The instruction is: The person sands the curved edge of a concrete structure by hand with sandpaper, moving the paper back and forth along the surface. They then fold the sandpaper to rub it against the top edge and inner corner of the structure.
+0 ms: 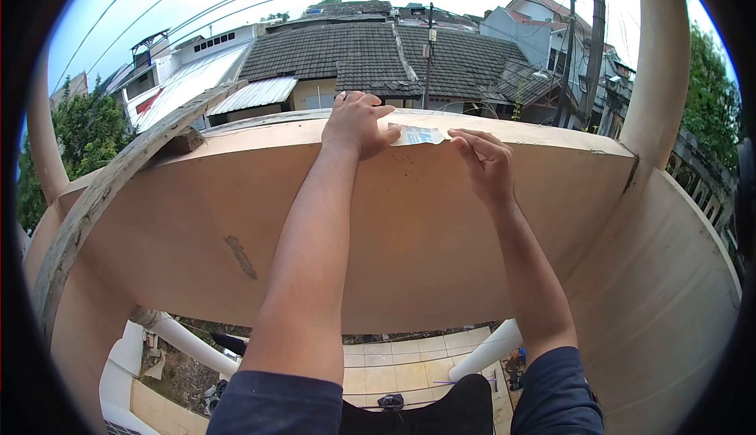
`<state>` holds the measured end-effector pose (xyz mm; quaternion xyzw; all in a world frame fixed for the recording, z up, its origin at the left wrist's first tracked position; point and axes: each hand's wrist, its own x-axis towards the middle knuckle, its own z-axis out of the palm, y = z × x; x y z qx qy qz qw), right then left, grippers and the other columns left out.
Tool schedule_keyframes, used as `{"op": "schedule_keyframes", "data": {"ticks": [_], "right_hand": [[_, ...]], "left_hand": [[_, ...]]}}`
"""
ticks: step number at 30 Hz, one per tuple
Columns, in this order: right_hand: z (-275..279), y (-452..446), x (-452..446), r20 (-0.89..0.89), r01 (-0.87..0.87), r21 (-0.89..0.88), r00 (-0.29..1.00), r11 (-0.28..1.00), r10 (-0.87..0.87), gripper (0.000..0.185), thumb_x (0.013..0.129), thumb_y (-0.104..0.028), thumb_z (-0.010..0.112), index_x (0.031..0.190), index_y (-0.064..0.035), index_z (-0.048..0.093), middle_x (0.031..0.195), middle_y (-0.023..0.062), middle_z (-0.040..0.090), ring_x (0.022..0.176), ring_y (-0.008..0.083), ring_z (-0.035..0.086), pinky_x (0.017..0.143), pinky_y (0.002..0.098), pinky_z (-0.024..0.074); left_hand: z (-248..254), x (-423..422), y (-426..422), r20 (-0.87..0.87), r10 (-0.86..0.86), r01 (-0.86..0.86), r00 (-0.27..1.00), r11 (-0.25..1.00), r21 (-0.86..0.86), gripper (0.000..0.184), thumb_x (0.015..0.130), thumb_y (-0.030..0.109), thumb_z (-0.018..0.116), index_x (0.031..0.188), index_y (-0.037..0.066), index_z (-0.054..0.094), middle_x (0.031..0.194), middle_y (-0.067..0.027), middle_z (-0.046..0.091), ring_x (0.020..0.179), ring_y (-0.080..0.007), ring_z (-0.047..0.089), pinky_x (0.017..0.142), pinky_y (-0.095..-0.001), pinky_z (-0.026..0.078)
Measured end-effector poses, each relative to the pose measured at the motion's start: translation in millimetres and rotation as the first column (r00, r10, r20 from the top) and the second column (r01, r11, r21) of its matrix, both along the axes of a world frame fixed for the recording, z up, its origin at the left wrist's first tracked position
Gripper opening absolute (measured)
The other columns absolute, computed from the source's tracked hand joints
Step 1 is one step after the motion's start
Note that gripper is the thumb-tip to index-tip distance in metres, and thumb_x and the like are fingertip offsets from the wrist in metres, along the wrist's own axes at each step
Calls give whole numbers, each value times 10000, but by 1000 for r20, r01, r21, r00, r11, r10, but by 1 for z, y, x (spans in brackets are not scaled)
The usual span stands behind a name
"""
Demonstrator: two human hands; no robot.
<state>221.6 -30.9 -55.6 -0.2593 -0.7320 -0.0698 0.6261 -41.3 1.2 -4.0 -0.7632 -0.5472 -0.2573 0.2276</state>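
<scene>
Wrapper (420,135): atop the wall (425,230); contents not visible
Left hand (354,126): half-open on wall, thumb at wrapper
Right hand (490,161): nearly closed beside wrapper; grip unclear
Plank (118,174): across wall's left end

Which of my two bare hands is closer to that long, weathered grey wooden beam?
Your left hand: it's on the beam's side of the thin white-and-blue wrapper, while your right hand is beyond it.

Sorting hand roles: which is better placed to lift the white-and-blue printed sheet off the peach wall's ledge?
Right, probably: right hand is pinched by the right end of the sheet; left hand rests on the ledge.
</scene>
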Motion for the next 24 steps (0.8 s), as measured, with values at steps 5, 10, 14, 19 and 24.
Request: {"op": "schedule_keyframes", "data": {"ticks": [5,10,14,19,24], "right_hand": [[-5,-4,-3,-1,25,-28,1000,999,-25,217,980,-189,799,1168,-87,836,1008,87,827,883,177,768,800,313,582],[-11,-3,-2,-64,-27,-231,998,973,13,258,972,-192,809,1216,-106,822,927,76,825,805,118,748,743,273,564],[-23,-1,-8,-101,-90,-253,993,963,67,267,970,-269,817,1181,-106,833,830,69,806,678,107,700,651,290,540],[-23,-5,-11,34,-8,-220,999,975,16,333,967,-383,804,940,-55,850,654,77,699,543,160,607,545,339,471],[-31,-1,-18,156,92,-113,985,989,-73,600,997,-442,750,617,-15,570,557,122,491,469,287,461,501,427,378]], "left_hand": [[2,1,-2,1,-5,5,1000,1000,1,519,984,527,596,1397,244,733,1488,-54,633,1506,-250,449,1316,-484,249],[5,2,-4,2,36,-36,999,998,-43,593,977,521,594,1510,263,634,1540,-53,592,1531,-249,420,1328,-484,231],[4,3,-4,19,26,-25,999,998,-65,656,967,516,601,1574,273,559,1563,-55,573,1544,-250,404,1330,-485,225],[4,1,-1,18,22,-21,1000,999,-36,672,962,512,606,1579,252,552,1545,-59,592,1537,-261,416,1328,-478,228],[5,2,-1,10,21,-21,1000,999,-36,656,962,522,606,1554,242,582,1532,-62,603,1528,-254,426,1324,-470,236]]}}
